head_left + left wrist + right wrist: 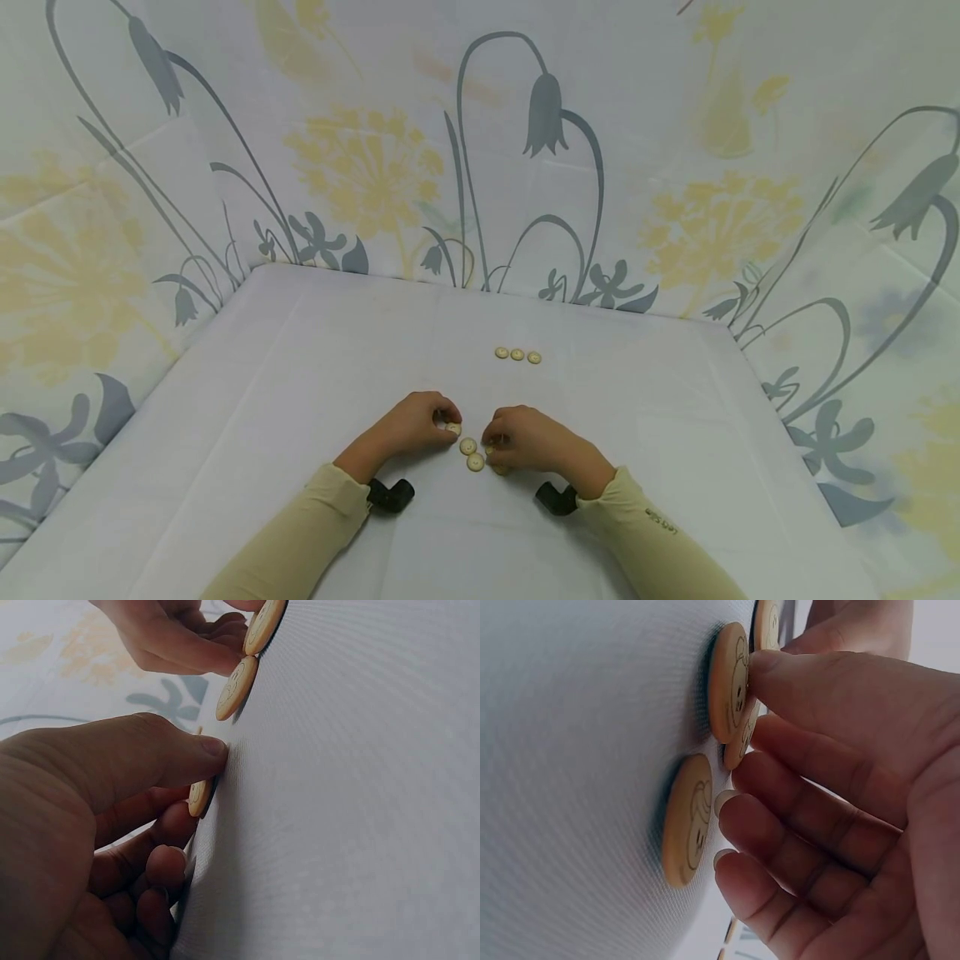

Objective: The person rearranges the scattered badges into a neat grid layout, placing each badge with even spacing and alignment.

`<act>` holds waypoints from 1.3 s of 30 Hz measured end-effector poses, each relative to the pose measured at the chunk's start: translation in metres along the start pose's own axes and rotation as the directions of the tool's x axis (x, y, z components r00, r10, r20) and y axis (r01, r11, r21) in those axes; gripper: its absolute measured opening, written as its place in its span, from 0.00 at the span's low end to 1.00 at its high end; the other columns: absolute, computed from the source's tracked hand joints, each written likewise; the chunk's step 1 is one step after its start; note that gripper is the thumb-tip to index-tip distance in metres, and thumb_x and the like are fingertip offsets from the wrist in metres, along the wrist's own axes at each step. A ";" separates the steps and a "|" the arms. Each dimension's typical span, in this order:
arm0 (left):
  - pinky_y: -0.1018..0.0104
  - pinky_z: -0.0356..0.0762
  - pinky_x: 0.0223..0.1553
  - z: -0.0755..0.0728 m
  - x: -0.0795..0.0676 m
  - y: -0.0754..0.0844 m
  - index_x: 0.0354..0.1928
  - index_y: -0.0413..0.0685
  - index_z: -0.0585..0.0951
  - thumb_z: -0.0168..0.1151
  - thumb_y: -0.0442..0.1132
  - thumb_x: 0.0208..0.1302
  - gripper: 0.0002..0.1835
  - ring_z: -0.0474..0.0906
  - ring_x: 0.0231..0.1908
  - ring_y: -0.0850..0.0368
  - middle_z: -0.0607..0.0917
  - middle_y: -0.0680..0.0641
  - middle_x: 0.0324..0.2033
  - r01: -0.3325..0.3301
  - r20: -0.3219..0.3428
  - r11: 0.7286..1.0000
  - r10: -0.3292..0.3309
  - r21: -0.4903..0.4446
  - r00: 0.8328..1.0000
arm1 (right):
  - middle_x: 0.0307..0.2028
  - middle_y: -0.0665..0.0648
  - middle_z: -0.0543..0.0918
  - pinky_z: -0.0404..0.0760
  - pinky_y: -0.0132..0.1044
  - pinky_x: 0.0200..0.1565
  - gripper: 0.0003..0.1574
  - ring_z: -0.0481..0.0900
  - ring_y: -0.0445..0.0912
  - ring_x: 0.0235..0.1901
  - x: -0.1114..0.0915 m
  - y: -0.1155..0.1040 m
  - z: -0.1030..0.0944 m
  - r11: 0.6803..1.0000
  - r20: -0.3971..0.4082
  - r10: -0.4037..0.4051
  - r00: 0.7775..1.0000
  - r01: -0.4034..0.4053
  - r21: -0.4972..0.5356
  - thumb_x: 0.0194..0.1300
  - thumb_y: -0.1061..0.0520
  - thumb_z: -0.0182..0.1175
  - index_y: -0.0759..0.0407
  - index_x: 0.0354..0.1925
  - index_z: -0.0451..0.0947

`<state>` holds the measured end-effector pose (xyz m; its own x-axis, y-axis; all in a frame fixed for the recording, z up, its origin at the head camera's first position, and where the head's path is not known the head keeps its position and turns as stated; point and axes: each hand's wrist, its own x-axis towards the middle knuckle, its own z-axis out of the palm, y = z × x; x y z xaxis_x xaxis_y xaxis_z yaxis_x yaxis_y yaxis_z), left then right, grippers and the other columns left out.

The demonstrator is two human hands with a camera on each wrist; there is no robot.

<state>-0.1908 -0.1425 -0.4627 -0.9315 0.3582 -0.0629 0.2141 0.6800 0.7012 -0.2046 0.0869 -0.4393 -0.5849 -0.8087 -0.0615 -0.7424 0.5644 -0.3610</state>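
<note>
Several small round wooden discs with line-drawn faces lie on the white cloth. My left hand (415, 423) pinches one wooden disc (199, 796) between thumb and index finger, low at the cloth. Facing it, my right hand (528, 438) has its thumb and index finger around another disc (744, 737), partly hidden behind a nearer one (729, 682). Between the hands two discs, an upper one (468, 446) and a lower one (476, 462), lie edge to edge. Under the right hand's curled lower fingers is one more disc (688, 821), flat on the cloth.
Farther back, three discs (517, 354) form a short row. White cloth (337, 333) covers the table, and flower-printed fabric (375, 167) rises behind it and at both sides. Black wrist-mounted pieces (392, 497) sit under both cuffs.
</note>
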 end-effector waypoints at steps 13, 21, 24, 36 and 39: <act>0.66 0.72 0.36 0.002 0.002 -0.003 0.37 0.52 0.85 0.68 0.39 0.56 0.07 0.72 0.32 0.61 0.82 0.56 0.33 0.000 0.001 1.000 0.000 -0.004 1.000 | 0.36 0.46 0.82 0.75 0.31 0.40 0.13 0.74 0.36 0.33 0.001 0.000 0.001 0.998 0.015 0.055 0.998 -0.055 0.021 0.56 0.54 0.69 0.53 0.42 0.86; 0.65 0.72 0.36 0.002 0.002 -0.004 0.37 0.53 0.85 0.68 0.39 0.56 0.06 0.73 0.32 0.61 0.82 0.56 0.32 -0.004 0.003 1.000 0.004 -0.003 1.000 | 0.36 0.45 0.79 0.74 0.32 0.40 0.14 0.73 0.37 0.33 0.001 0.001 0.001 0.997 -0.007 0.074 0.997 -0.074 0.024 0.55 0.55 0.68 0.51 0.42 0.86; 0.65 0.72 0.37 0.002 0.002 -0.004 0.37 0.53 0.85 0.68 0.39 0.56 0.07 0.73 0.32 0.61 0.82 0.56 0.33 -0.004 0.003 1.000 0.004 0.002 1.000 | 0.36 0.45 0.79 0.75 0.32 0.39 0.14 0.73 0.37 0.34 0.002 0.002 0.000 0.996 -0.022 0.079 0.997 -0.079 0.034 0.54 0.56 0.68 0.51 0.42 0.86; 0.65 0.72 0.39 0.001 0.002 -0.004 0.38 0.53 0.85 0.69 0.40 0.56 0.07 0.73 0.33 0.61 0.82 0.56 0.34 -0.005 0.006 1.000 0.005 0.002 1.000 | 0.38 0.46 0.78 0.74 0.31 0.40 0.12 0.73 0.38 0.35 0.003 0.001 -0.003 0.998 -0.036 0.050 0.998 -0.049 0.028 0.57 0.57 0.67 0.52 0.42 0.85; 0.65 0.72 0.39 0.001 0.002 -0.004 0.38 0.53 0.85 0.69 0.40 0.56 0.07 0.73 0.33 0.61 0.82 0.56 0.34 -0.002 0.007 1.000 0.002 0.004 1.000 | 0.39 0.46 0.79 0.75 0.31 0.41 0.12 0.74 0.38 0.35 0.003 0.001 -0.004 0.999 -0.034 0.050 0.998 -0.050 0.022 0.57 0.57 0.67 0.52 0.43 0.85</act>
<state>-0.1929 -0.1441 -0.4660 -0.9291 0.3639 -0.0664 0.2172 0.6819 0.6985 -0.2083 0.0855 -0.4363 -0.6323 -0.7733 -0.0479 -0.7051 0.5999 -0.3781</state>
